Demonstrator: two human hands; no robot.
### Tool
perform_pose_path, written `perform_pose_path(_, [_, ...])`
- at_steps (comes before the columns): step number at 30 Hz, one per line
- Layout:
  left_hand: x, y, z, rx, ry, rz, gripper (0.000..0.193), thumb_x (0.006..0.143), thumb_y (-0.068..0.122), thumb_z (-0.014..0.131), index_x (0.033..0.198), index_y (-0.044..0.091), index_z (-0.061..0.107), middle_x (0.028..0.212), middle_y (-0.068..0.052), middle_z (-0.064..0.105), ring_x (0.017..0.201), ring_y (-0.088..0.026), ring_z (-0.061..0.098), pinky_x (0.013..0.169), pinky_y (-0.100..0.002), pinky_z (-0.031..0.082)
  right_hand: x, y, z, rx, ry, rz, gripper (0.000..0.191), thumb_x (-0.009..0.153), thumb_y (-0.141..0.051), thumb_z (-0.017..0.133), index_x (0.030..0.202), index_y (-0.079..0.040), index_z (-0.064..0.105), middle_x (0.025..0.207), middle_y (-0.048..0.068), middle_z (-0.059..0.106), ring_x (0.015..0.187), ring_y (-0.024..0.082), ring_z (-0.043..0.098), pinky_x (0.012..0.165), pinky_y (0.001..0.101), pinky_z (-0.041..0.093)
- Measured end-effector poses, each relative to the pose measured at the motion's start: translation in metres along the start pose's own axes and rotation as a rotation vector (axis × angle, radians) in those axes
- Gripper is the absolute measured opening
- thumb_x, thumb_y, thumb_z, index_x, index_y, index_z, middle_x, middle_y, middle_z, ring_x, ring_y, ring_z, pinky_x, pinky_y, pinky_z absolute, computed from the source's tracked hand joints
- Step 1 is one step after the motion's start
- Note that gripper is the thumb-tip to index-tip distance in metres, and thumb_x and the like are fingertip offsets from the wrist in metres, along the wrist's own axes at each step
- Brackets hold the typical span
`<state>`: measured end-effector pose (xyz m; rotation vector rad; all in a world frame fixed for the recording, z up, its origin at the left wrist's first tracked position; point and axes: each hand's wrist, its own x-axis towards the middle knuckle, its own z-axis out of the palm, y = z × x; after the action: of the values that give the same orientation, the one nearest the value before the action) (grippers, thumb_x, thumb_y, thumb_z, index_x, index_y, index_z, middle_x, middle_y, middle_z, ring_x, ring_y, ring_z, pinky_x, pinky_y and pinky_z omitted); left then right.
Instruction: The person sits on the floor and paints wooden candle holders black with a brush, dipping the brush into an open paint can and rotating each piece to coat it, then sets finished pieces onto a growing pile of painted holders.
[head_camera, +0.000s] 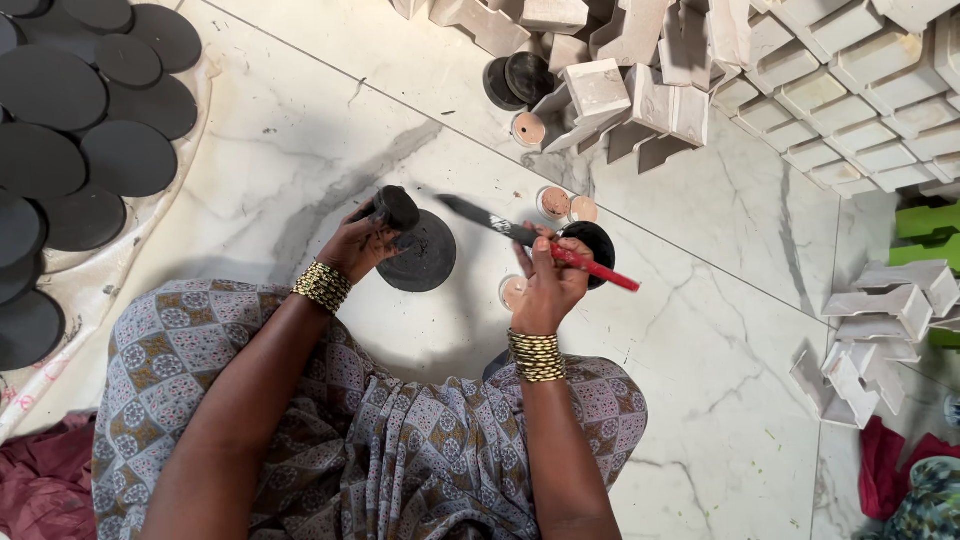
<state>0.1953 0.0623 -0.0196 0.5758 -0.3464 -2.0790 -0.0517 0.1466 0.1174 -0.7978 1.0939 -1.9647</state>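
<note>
My left hand grips a small black-painted cup-shaped piece, held just above a black round disc on the marble floor. My right hand holds a red-handled paintbrush whose black, paint-laden bristles point left toward the small piece. Behind that hand sits a black bowl of paint. Small unpainted clay cups stand nearby. Gold bangles ring both wrists.
Several black painted discs lie drying on a sheet at the left. A heap of white block-shaped pieces fills the upper right, with more white pieces at the right. Red cloth lies at bottom right.
</note>
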Motion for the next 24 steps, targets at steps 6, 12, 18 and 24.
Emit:
perform_pose_path(6, [0.005, 0.001, 0.009, 0.098, 0.078, 0.103, 0.073, 0.085, 0.001, 0.067, 0.152, 0.015, 0.041, 0.146, -0.011, 0.057, 0.131, -0.03, 0.059, 0.105, -0.059, 0.048, -0.011, -0.002, 0.006, -0.047, -0.009, 0.16, 0.023, 0.098, 0.001, 0.067, 0.111, -0.008, 0.049, 0.11, 0.017, 0.069, 0.109, 0.033, 0.072, 0.084, 0.0438, 0.068])
perform_pose_path(12, [0.008, -0.025, 0.0, 1.232, 0.212, 0.657, 0.085, 0.062, 0.013, 0.092, 0.138, 0.015, 0.054, 0.142, -0.017, 0.052, 0.14, -0.036, 0.04, 0.114, -0.054, 0.045, -0.001, -0.009, -0.002, -0.039, 0.01, 0.11, 0.021, 0.099, 0.001, 0.065, 0.111, -0.008, 0.051, 0.113, 0.016, 0.069, 0.111, 0.033, 0.072, 0.085, 0.0435, 0.069])
perform_pose_path(18, [0.013, -0.049, 0.006, 1.738, 0.299, 0.61, 0.096, 0.06, 0.024, 0.093, 0.145, 0.019, 0.049, 0.146, -0.01, 0.056, 0.158, -0.044, 0.02, 0.123, -0.063, 0.018, 0.008, -0.006, -0.01, -0.006, 0.08, 0.152, 0.02, 0.097, 0.003, 0.065, 0.109, -0.007, 0.053, 0.112, 0.018, 0.069, 0.11, 0.035, 0.072, 0.083, 0.0443, 0.069])
perform_pose_path(24, [0.01, -0.033, -0.003, 1.69, 0.359, 0.457, 0.093, 0.054, 0.019, 0.094, 0.138, 0.015, 0.054, 0.15, -0.025, 0.042, 0.144, -0.056, 0.014, 0.111, -0.07, 0.016, 0.012, -0.009, -0.014, 0.007, 0.089, 0.148, 0.019, 0.098, 0.002, 0.065, 0.108, -0.007, 0.053, 0.113, 0.018, 0.069, 0.11, 0.034, 0.072, 0.082, 0.044, 0.069])
